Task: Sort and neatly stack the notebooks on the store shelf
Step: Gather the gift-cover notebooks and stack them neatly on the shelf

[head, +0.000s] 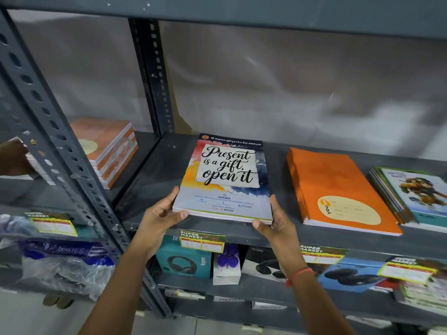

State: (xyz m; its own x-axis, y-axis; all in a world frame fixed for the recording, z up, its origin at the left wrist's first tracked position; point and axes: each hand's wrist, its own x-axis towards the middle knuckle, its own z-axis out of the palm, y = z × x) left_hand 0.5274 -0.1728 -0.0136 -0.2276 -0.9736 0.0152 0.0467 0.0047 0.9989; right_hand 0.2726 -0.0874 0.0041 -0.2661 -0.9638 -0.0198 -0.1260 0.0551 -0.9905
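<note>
A small stack of notebooks with a "Present is a gift, open it" cover [226, 175] lies on the grey metal shelf [154, 180], near its front edge. My left hand [162, 213] grips the stack's near left corner, thumb on the front edge. At the near right corner my right hand [275, 220] holds it the same way. To the right lies a stack of orange notebooks [336, 187], and beyond it a stack with a cartoon cover [416, 197], cut off by the frame edge.
A slotted upright post [48, 122] divides the bays; the left bay holds another orange notebook stack [106, 148]. Below are headphone boxes [185, 259], a white box [226, 264], plastic-wrapped goods [65, 262] and yellow price tags [202, 240] on the shelf lip.
</note>
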